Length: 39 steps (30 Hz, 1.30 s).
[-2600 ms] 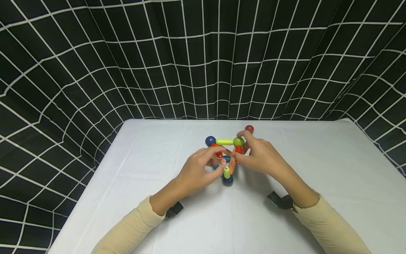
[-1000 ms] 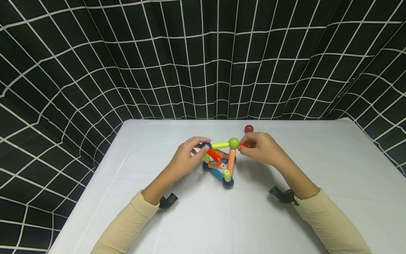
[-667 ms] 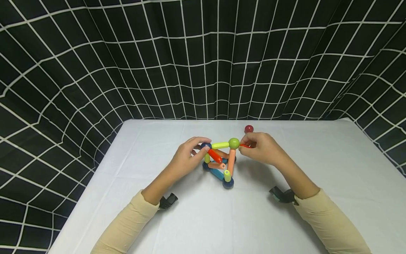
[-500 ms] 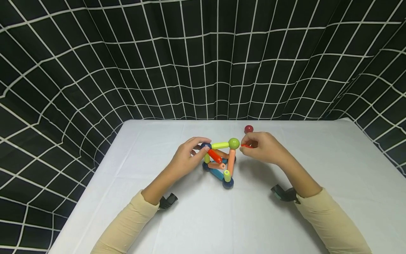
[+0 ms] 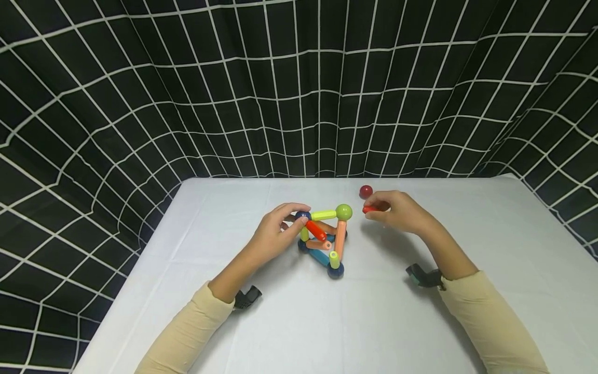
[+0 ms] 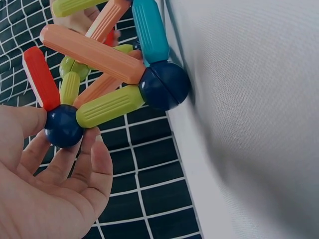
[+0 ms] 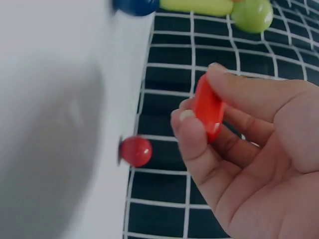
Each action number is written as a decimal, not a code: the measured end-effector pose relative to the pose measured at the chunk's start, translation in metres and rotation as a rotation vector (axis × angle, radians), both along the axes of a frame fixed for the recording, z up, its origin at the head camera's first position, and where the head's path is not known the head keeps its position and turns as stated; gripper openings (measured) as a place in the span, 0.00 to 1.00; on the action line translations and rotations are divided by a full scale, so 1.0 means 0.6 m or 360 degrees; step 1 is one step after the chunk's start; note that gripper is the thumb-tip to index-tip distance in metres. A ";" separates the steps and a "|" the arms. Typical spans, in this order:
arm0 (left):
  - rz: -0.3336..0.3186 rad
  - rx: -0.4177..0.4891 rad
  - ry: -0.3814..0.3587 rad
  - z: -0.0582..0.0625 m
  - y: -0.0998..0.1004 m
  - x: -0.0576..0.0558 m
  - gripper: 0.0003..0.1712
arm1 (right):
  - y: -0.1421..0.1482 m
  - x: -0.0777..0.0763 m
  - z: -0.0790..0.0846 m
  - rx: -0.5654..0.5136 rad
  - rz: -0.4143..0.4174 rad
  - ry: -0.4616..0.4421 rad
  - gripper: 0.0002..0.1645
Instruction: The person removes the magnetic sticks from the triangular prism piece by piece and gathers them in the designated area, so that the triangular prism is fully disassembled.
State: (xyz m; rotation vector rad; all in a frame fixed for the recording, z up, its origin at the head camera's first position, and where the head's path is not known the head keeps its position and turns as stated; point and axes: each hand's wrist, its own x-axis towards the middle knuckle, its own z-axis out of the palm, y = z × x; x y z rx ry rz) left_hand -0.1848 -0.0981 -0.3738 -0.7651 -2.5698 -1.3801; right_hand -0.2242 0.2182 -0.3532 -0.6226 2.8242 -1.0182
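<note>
A framework of magnetic rods and balls stands on the white table. My left hand (image 5: 274, 235) holds it at an upper dark blue ball (image 6: 64, 127), thumb and fingers around the ball. From that ball a red rod (image 6: 41, 78) sticks out with its far end free, and a yellow-green rod (image 5: 324, 214) runs across to the green ball (image 5: 344, 212). An orange rod (image 5: 341, 240) slants down from the green ball toward a lower dark blue ball (image 5: 335, 270). To the right, apart from the framework, my right hand (image 5: 401, 212) pinches another red rod (image 7: 208, 107) between thumb and fingers.
A loose red ball (image 5: 366, 191) lies near the table's back edge, just beyond my right hand. A black curtain with a white grid (image 5: 261, 93) hangs behind and beside the white table (image 5: 289, 322). Lower rods include a blue one (image 5: 320, 256).
My left hand has gone from the framework's middle to the upper blue ball. My right hand has drawn the red rod away from the green ball, to the right.
</note>
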 end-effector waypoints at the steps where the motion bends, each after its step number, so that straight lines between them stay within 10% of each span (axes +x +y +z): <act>1: -0.0002 0.0002 -0.0002 0.000 0.000 0.000 0.16 | 0.003 -0.003 -0.003 0.0016 -0.0015 -0.0024 0.10; 39: 0.0000 0.0014 0.0001 -0.004 -0.001 -0.001 0.16 | 0.035 -0.037 -0.062 0.0404 -0.0247 -0.0153 0.13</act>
